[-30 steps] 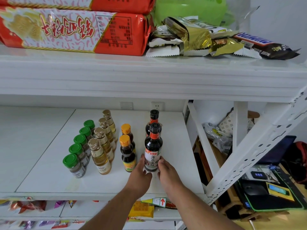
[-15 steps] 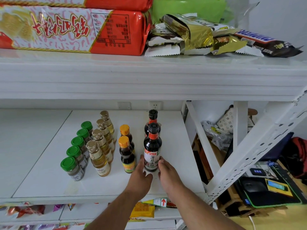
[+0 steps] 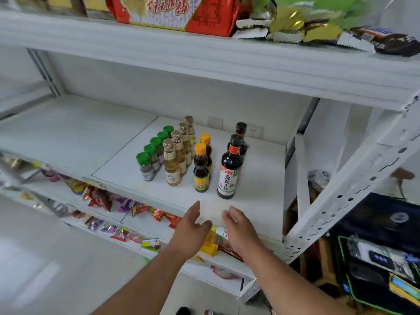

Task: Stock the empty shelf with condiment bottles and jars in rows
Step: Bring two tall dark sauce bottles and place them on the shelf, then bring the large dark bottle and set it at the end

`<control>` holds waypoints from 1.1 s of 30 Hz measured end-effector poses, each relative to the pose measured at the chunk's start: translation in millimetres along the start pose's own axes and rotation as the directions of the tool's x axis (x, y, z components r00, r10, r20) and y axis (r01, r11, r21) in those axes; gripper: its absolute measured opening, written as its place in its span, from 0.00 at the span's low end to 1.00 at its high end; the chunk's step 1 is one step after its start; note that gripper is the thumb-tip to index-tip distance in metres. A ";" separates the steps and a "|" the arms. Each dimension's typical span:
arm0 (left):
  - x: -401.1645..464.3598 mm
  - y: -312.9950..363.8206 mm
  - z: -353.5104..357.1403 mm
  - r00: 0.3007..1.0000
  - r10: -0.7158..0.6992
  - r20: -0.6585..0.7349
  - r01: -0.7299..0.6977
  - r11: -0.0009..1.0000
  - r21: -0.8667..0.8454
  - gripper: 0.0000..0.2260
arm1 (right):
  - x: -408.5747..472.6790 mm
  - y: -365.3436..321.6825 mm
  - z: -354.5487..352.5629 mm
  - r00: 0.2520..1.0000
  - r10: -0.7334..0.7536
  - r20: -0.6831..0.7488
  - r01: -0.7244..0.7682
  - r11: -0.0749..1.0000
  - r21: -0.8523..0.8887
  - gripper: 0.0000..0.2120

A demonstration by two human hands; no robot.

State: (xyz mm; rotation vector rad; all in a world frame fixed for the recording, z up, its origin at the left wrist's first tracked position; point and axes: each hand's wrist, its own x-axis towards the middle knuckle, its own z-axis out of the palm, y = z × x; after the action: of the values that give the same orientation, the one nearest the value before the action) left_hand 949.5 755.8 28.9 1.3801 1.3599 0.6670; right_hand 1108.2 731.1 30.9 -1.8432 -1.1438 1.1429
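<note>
Both my hands hang empty, fingers [image 3: 197, 205] loosely spread — soy bottle [image 3: 228, 171] upright just beyond, right hand [image 3: 238, 228] nearer.

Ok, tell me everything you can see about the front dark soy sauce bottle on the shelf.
The front soy sauce bottle is tall, dark and glossy, looks like glass, with a black cap, a red neck band and a white label with Chinese characters. It stands upright near the front edge of the white shelf, heading the rightmost row, a matching bottle behind. Nothing grips it.
</note>
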 end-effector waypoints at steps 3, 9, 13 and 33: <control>-46.2 -12.4 -16.6 0.986 -0.022 -0.165 0.028 0.999 0.035 0.31 | -22.8 2.5 18.9 0.992 -0.056 0.115 0.066 0.994 -0.087 0.28; -148.9 -37.6 -81.9 0.886 -0.095 -0.454 0.151 0.984 0.090 0.31 | -79.0 -23.0 94.6 0.884 -0.201 0.423 0.275 0.953 -0.123 0.30; -224.9 -61.8 -128.3 0.774 -0.178 -0.608 0.268 0.961 0.061 0.33 | -129.7 -51.0 149.6 0.757 -0.268 0.596 0.419 0.899 -0.129 0.38; -565.2 -199.8 -285.8 0.352 -0.406 -0.844 0.232 0.911 -0.342 0.28 | -426.7 -84.6 410.9 0.429 -0.270 0.862 0.569 0.822 -0.026 0.31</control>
State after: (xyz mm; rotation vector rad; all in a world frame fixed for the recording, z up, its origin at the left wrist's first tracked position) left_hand 502.7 267.7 85.8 0.4674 2.2961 1.3269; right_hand 605.7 410.4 83.3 -0.9721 -2.3206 1.6290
